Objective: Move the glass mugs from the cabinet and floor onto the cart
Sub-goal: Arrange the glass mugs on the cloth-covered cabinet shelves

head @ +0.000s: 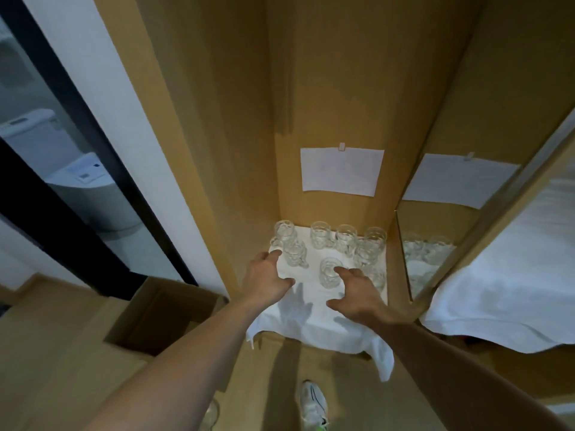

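Mugs of clear glass stand on a white cloth (314, 325) spread over the floor of a wooden cabinet (217, 150); about eight can be counted, though the one at the far right is partly hidden behind the right hand. Four line the back, two sit at the left, one stands alone near the front (330, 272), and the rest cluster at the right. Both hands reach in empty, each grip spread. The left hand (267, 278) hovers with its fingertips just beside the left-hand mug (295, 255). The right hand (357, 290) has its forefinger at the rim of the lone front mug. Two sheets of paper hang behind, one on the back panel (341, 172), one in the neighbouring compartment (457, 180). One open cardboard box (161, 315) sits at the left.
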### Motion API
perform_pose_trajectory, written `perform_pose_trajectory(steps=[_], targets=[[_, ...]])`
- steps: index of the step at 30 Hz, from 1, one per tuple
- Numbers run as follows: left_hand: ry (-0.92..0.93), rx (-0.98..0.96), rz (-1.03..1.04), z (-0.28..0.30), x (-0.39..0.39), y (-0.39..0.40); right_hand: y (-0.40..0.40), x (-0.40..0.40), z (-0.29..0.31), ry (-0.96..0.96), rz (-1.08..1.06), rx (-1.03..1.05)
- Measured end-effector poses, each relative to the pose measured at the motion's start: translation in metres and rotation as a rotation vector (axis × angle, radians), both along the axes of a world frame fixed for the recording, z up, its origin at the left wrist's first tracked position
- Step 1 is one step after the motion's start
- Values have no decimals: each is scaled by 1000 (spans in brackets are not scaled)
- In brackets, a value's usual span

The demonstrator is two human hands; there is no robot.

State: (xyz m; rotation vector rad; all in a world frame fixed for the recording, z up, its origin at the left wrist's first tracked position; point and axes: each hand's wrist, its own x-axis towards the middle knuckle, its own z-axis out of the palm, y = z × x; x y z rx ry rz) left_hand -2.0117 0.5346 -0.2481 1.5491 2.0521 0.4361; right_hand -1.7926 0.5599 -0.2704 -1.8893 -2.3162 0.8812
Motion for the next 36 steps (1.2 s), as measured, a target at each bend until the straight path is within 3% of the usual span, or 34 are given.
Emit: perform_pose_trajectory(steps=[11, 22, 36], targets=[[20, -170, 19, -43, -4, 125, 125, -1, -64, -20, -47, -186], [11, -270, 65, -99, -14, 180, 172, -8, -121, 12, -141, -295], [-79, -330, 84, -235, -38, 259, 222, -19, -241, -54, -331, -404]])
